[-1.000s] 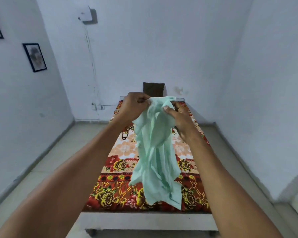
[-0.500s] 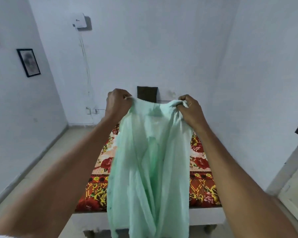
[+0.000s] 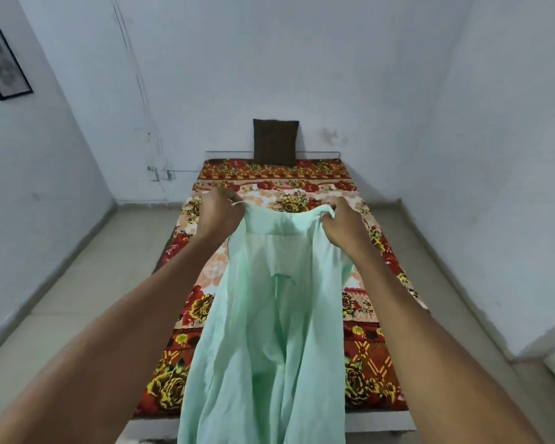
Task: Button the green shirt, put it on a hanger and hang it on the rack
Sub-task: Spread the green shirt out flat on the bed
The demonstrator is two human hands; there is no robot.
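Both hands clenched on shirt collar, garment held up over bed.

Left hand [image 3: 218, 213] and right hand [image 3: 342, 224] each grip a collar end of the green shirt [image 3: 269, 331]; shirt hangs open below the fingers, unbuttoned. Floral bed cover [image 3: 375, 363] lies beneath; dark cushion [image 3: 275, 142] stands beyond the fingertips, against the wall.
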